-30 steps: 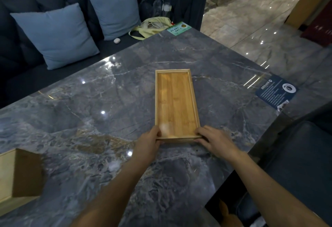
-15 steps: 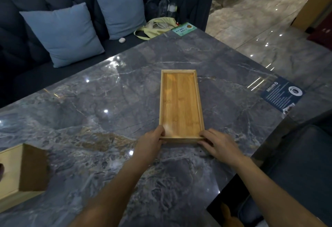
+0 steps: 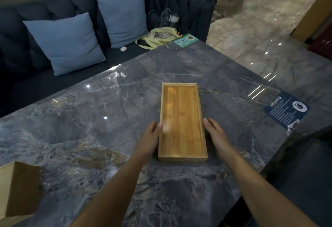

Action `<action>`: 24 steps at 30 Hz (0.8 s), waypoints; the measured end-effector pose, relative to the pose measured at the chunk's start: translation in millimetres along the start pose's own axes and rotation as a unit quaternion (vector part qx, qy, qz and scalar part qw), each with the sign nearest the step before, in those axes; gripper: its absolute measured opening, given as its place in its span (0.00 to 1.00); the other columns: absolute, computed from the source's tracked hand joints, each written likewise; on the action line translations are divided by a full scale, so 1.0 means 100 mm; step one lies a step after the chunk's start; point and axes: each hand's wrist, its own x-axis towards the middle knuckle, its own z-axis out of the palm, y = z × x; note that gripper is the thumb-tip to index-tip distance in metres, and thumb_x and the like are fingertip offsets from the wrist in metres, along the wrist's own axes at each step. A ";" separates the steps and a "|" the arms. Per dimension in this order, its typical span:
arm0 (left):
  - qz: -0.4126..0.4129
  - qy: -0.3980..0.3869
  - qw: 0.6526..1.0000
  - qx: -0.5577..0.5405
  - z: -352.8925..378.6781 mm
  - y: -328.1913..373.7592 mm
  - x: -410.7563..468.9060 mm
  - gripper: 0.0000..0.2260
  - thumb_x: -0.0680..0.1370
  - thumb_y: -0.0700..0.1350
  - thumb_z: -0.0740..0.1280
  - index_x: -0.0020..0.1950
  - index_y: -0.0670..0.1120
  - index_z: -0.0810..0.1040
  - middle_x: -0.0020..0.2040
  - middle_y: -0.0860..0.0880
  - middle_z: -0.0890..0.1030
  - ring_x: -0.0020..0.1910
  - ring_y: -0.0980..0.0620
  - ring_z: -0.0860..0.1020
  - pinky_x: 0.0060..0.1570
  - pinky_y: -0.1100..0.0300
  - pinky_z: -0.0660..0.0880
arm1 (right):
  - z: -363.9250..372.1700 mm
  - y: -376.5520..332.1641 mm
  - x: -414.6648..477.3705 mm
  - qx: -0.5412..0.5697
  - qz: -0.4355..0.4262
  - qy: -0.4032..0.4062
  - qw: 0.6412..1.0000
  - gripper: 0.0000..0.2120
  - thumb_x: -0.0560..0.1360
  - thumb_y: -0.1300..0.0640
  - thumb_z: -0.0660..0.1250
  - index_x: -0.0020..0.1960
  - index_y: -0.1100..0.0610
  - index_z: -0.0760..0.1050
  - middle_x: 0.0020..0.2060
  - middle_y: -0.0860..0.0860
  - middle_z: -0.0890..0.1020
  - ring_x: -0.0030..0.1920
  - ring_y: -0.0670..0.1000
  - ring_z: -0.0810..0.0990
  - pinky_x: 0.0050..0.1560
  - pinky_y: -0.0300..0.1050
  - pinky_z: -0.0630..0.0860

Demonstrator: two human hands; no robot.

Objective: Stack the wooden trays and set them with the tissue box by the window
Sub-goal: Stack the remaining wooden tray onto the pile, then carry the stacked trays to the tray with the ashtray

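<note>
A long, shallow wooden tray [image 3: 181, 118] lies on the grey marble table [image 3: 107, 136], its near end showing layered edges like stacked trays. My left hand [image 3: 151, 136] lies flat along its left long side, thumb and fingertips touching the rim. Beside the right long side is my right hand [image 3: 214, 134], fingers straight, close to the rim or just touching it. Neither hand closes around the tray. A light wooden box [image 3: 18, 190], likely the tissue box, stands at the lower left, cut off by the frame.
A dark sofa [image 3: 36, 86] with two blue cushions [image 3: 66, 43] runs along the table's far side, a yellow bag [image 3: 156, 38] on it. A green card [image 3: 186, 40] lies at the far corner, a blue placard [image 3: 285, 111] at the right edge. A dark seat [image 3: 305, 172] is on the right.
Both hands left the tray's near-end corners and slid forward along its long sides. The tray stays flat on the table.
</note>
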 end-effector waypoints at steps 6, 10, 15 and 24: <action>0.029 -0.024 0.998 -0.051 0.13 0.10 0.19 0.19 0.78 0.58 0.55 0.68 0.56 0.67 0.64 0.52 0.75 0.55 0.58 0.74 0.46 0.64 0.72 | 0.22 -0.08 0.14 0.019 -0.017 -0.051 0.998 0.25 0.75 0.42 0.61 0.70 0.47 0.64 0.61 0.51 0.76 0.52 0.43 0.78 0.43 0.38 0.76; 0.026 -0.022 0.992 -0.118 0.20 0.11 0.27 0.20 0.80 0.54 0.53 0.72 0.54 0.61 0.70 0.48 0.70 0.66 0.50 0.70 0.66 0.46 0.69 | 0.27 -0.03 0.22 0.060 -0.024 -0.046 0.997 0.27 0.74 0.42 0.60 0.71 0.47 0.62 0.59 0.48 0.76 0.54 0.45 0.77 0.46 0.41 0.76; 0.016 -0.020 0.990 -0.139 0.22 0.12 0.31 0.18 0.81 0.51 0.51 0.71 0.55 0.63 0.68 0.47 0.72 0.64 0.48 0.73 0.66 0.42 0.69 | 0.28 0.02 0.26 0.102 -0.022 -0.046 0.993 0.20 0.75 0.44 0.60 0.67 0.44 0.66 0.56 0.45 0.78 0.49 0.42 0.81 0.39 0.37 0.78; 0.062 0.010 0.990 -0.129 -0.17 0.37 0.06 0.17 0.81 0.52 0.52 0.70 0.57 0.65 0.66 0.49 0.75 0.62 0.51 0.75 0.62 0.46 0.73 | 0.55 -0.32 0.07 0.111 -0.071 -0.094 0.987 0.28 0.72 0.42 0.61 0.70 0.47 0.64 0.58 0.46 0.78 0.51 0.44 0.81 0.38 0.37 0.79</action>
